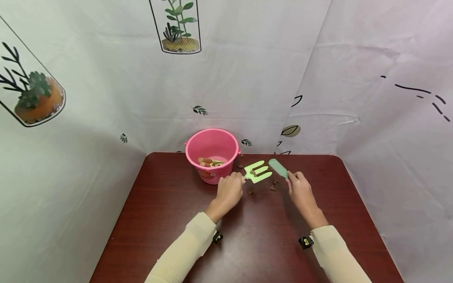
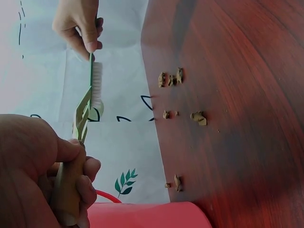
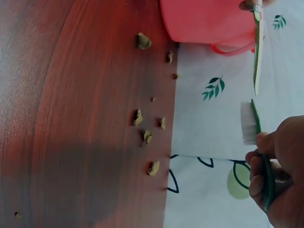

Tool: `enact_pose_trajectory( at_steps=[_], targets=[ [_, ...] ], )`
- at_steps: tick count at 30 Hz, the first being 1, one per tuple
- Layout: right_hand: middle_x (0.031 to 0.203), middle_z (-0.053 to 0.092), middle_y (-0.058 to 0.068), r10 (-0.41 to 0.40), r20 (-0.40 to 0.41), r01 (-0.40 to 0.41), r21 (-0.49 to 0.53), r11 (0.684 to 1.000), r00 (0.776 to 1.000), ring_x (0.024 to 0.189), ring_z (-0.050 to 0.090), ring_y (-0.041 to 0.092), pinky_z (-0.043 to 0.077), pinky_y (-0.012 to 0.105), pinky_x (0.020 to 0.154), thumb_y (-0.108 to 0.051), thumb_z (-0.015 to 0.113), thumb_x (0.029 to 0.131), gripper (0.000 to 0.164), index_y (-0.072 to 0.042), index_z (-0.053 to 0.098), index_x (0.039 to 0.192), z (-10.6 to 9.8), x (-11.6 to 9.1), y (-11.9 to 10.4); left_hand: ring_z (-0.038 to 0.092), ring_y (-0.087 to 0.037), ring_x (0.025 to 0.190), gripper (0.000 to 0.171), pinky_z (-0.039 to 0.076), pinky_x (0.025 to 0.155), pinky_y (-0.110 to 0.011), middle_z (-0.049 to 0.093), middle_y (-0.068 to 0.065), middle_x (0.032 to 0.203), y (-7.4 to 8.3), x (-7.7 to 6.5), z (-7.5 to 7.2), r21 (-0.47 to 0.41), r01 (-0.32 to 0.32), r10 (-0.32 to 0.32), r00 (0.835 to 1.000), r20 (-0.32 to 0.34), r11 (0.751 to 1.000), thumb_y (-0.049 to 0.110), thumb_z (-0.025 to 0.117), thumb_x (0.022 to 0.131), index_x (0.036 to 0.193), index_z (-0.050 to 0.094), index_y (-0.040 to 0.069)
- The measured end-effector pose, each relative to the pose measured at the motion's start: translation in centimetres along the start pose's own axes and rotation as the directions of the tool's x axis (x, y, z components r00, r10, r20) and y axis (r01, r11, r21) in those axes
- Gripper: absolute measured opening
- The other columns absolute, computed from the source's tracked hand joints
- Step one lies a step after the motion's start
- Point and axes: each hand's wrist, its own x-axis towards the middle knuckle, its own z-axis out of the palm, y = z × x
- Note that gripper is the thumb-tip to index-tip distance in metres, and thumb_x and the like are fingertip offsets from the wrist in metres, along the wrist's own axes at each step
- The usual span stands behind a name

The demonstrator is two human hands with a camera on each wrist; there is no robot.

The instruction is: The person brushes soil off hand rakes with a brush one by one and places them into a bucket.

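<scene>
My left hand (image 1: 229,193) grips the wooden handle (image 2: 66,192) of a small light-green garden fork (image 1: 252,177), its tines pointing right above the table. A brown piece shows against the tines in the head view. In my right hand (image 1: 301,193) is a green brush (image 1: 278,168), pinched at its handle; white bristles (image 3: 248,123) face the table. The brush head is close to the fork's tips. Several brown crumbly bits (image 3: 147,137) lie scattered on the table below both tools.
A pink bucket (image 1: 212,179) stands at the back of the dark red table (image 1: 159,204), left of the fork. Wooden-handled tools (image 1: 205,160) lie inside it. A white patterned sheet (image 1: 247,78) hangs behind the table's back edge.
</scene>
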Motion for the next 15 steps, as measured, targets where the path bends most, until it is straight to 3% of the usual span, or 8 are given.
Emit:
enact_pose_trajectory(
  at_steps=[8, 15],
  targets=[
    [0.092, 0.061, 0.022, -0.017, -0.027, 0.019, 0.064, 0.998, 0.999, 0.077, 0.065, 0.035, 0.055, 0.050, 0.067, 0.005, 0.075, 0.089, 0.030, 0.011, 0.071, 0.118, -0.4, 0.2, -1.0, 0.068, -0.027, 0.075, 0.019, 0.048, 0.066, -0.041, 0.064, -0.005, 0.083, -0.2, 0.2, 0.2, -0.005, 0.001, -0.001, 1.000, -0.009, 1.000, 0.024, 0.065, 0.101, 0.090, 0.064, 0.009],
    [0.098, 0.063, 0.021, -0.072, 0.012, 0.070, 0.113, 0.991, 0.997, 0.084, 0.067, 0.033, 0.057, 0.044, 0.068, 0.002, 0.074, 0.091, 0.032, 0.010, 0.069, 0.122, -0.4, 0.2, -3.2, 0.070, -0.028, 0.076, 0.020, 0.050, 0.067, -0.043, 0.065, -0.006, 0.083, -0.1, 0.5, 0.3, 0.011, 0.009, -0.009, 1.000, -0.010, 1.000, 0.024, 0.065, 0.101, 0.090, 0.065, 0.009]
  ],
)
